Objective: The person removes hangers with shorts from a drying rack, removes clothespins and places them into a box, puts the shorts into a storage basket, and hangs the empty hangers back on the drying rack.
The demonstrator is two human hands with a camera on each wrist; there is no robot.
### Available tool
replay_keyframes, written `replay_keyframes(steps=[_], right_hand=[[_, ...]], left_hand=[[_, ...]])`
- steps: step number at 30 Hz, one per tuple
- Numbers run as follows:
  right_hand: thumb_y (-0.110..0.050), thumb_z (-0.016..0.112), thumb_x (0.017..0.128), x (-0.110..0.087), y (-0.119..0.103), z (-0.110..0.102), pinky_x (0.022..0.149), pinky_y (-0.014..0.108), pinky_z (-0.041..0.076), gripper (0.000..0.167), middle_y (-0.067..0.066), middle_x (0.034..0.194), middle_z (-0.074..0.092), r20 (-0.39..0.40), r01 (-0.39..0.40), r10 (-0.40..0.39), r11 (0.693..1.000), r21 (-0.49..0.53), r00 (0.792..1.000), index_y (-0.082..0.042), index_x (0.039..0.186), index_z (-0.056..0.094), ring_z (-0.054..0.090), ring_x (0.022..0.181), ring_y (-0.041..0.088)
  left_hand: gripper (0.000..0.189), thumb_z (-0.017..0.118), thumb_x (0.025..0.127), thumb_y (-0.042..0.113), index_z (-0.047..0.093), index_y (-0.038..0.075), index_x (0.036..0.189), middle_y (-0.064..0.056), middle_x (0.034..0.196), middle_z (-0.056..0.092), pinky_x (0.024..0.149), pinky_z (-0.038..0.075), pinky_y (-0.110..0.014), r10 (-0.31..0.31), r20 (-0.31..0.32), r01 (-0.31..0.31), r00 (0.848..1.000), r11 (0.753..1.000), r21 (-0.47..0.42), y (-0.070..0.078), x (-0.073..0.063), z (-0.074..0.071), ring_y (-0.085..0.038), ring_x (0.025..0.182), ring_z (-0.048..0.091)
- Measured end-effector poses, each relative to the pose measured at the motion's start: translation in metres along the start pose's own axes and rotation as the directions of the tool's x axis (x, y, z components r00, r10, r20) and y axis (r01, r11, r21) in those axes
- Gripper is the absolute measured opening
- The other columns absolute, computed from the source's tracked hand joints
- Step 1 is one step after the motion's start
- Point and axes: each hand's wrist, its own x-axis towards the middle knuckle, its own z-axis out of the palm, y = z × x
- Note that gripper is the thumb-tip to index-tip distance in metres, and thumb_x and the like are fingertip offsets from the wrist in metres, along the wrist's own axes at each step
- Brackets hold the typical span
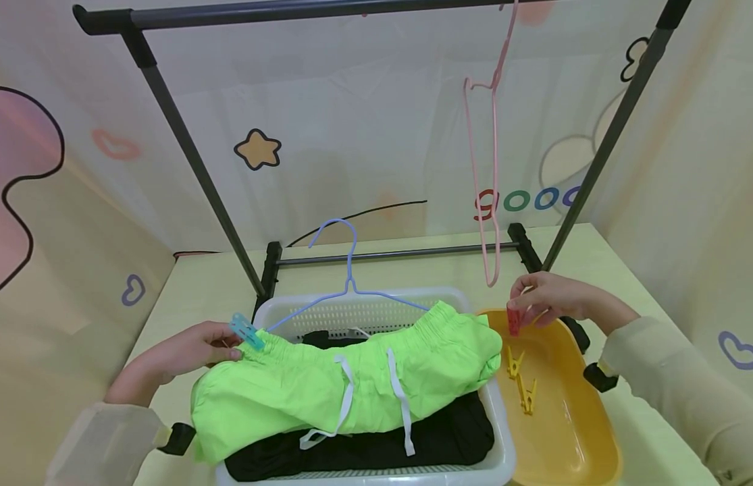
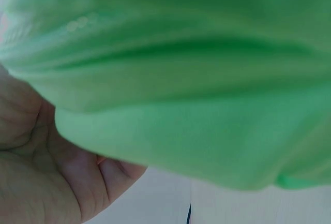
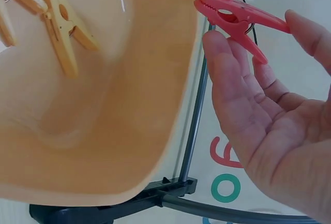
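Note:
Bright green shorts (image 1: 352,381) with white drawstrings lie across a white basket (image 1: 506,432), over black clothing (image 1: 449,432). A blue hanger (image 1: 350,263) rises behind their waistband. On the left end of the waistband a light blue clothespin (image 1: 247,331) is clipped. My left hand (image 1: 200,347) pinches the shorts beside that clothespin; in the left wrist view, green cloth hides its fingertips. Over the yellow basin, my right hand (image 1: 552,302) holds a red clothespin (image 3: 240,19) between thumb and fingers, gripping its handle ends.
Two yellow clothespins (image 1: 527,395) lie in the yellow basin (image 1: 595,432), right of the basket. A dark metal rack (image 1: 194,148) stands over the table, with a pink hanger (image 1: 494,169) hanging from its top bar. A patterned curtain (image 1: 364,135) backs everything.

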Motion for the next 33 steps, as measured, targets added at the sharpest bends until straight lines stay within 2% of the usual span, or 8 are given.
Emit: replay_keyframes(steps=[6,15,22,28,33], right_hand=[[-0.030,0.060,0.083,0.003,0.006,0.008,0.079,0.038,0.049,0.034,0.004,0.089,0.065,0.018,-0.028,0.028,1.000,0.001,0.999,-0.004,0.099,0.046,0.063,0.085,0.026],[-0.027,0.060,0.082,0.010,0.017,0.025,0.060,0.024,0.049,0.027,0.004,0.077,0.063,0.028,-0.083,0.082,0.997,0.012,0.996,-0.006,0.091,0.048,0.062,0.066,0.021],[-0.022,0.058,0.082,0.013,0.026,0.038,0.058,0.026,0.050,0.024,0.003,0.070,0.059,0.056,-0.086,0.085,0.996,0.012,0.995,-0.002,0.091,0.051,0.056,0.054,0.013],[-0.023,0.058,0.081,0.019,0.032,0.048,0.057,0.030,0.052,0.023,0.004,0.067,0.059,0.023,-0.099,0.099,0.995,-0.022,0.995,-0.003,0.090,0.051,0.057,0.051,0.012],[-0.020,0.056,0.081,0.023,0.033,0.057,0.053,0.027,0.051,0.019,0.005,0.068,0.059,0.006,-0.103,0.103,0.994,-0.037,0.995,-0.002,0.088,0.053,0.055,0.049,0.010]], left_hand=[[0.020,0.055,0.086,0.018,0.054,-0.001,0.094,-0.003,0.080,0.048,0.062,0.041,-0.024,-0.015,0.000,0.015,1.000,1.000,-0.002,0.003,0.000,0.001,-0.009,0.072,0.045],[0.021,0.055,0.086,0.020,0.054,0.000,0.093,-0.004,0.081,0.048,0.064,0.042,-0.025,-0.023,-0.003,0.023,1.000,1.000,0.016,0.001,0.000,0.001,-0.011,0.073,0.046],[0.021,0.056,0.086,0.018,0.054,-0.001,0.092,-0.005,0.081,0.049,0.065,0.042,-0.024,-0.021,-0.005,0.021,1.000,1.000,-0.005,0.002,0.000,0.001,-0.010,0.074,0.046],[0.021,0.056,0.086,0.018,0.054,-0.002,0.092,-0.005,0.081,0.049,0.064,0.041,-0.024,-0.024,-0.008,0.024,1.000,1.000,-0.001,0.002,0.000,0.001,-0.011,0.073,0.046],[0.021,0.056,0.086,0.018,0.054,-0.002,0.093,-0.005,0.082,0.049,0.066,0.042,-0.025,-0.019,-0.004,0.019,1.000,1.000,0.001,0.002,0.000,0.000,-0.010,0.075,0.047]])
